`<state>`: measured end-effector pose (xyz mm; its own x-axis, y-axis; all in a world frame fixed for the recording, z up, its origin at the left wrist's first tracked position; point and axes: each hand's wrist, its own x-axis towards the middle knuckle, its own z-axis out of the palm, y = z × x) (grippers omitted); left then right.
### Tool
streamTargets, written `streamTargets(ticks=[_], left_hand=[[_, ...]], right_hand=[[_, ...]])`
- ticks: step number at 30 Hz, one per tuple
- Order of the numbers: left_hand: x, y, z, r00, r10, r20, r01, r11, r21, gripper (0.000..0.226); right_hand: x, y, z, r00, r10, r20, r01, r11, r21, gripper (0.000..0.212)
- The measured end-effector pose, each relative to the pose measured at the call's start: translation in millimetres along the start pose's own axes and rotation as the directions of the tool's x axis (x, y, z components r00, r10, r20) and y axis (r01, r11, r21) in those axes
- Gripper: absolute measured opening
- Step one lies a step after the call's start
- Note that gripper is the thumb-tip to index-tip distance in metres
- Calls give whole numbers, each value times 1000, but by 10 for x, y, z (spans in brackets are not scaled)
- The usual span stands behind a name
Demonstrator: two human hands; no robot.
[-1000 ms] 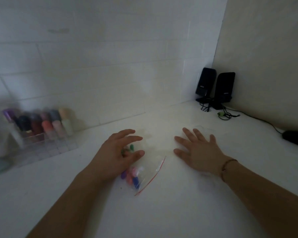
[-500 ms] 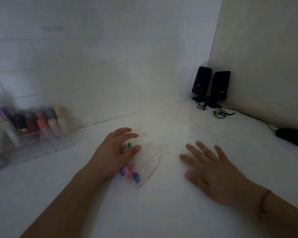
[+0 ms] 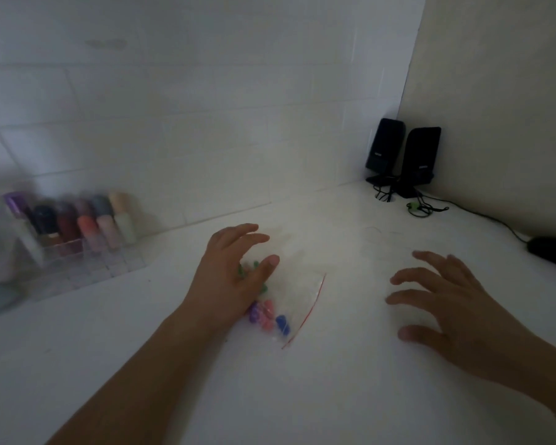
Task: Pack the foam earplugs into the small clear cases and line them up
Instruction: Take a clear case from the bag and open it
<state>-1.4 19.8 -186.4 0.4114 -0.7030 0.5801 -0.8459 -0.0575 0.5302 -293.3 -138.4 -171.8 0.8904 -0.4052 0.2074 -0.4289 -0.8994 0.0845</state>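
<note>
Down on the white table (image 3: 302,396), the left hand (image 3: 228,277) is resting on a clear zip bag (image 3: 289,284) at about 12 o'clock from the frame's centre, its fingers curled over the bag's left part and its thumb lying across the plastic. Inside the bag, foam earplugs (image 3: 267,314) in green, purple, pink and blue are lying bunched just below the palm; the bag's red seal strip is running along its right edge. Over at 3 o'clock, the right hand (image 3: 456,313) is hovering or resting palm down with fingers spread and holding nothing; contact with the table cannot be told. Faint outlines just beyond its fingertips are too dim to identify. A blurred rack of bottles (image 3: 77,226) is standing at 9 o'clock, and two black speakers (image 3: 405,155) are sitting in the corner at 1 o'clock.
</note>
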Motion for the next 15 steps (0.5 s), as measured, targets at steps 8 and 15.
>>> streamTargets(ticks=[8,15], left_hand=[[56,924,-30,919,-164,358,386,549,-741,44],[-130,777,17,839,4,544,543,73,-837,38]], right_hand=[[538,-650,-472,880,-53,-472,305,825,475,36],[535,-855,-196,809,43,-587,411,672,616,33]])
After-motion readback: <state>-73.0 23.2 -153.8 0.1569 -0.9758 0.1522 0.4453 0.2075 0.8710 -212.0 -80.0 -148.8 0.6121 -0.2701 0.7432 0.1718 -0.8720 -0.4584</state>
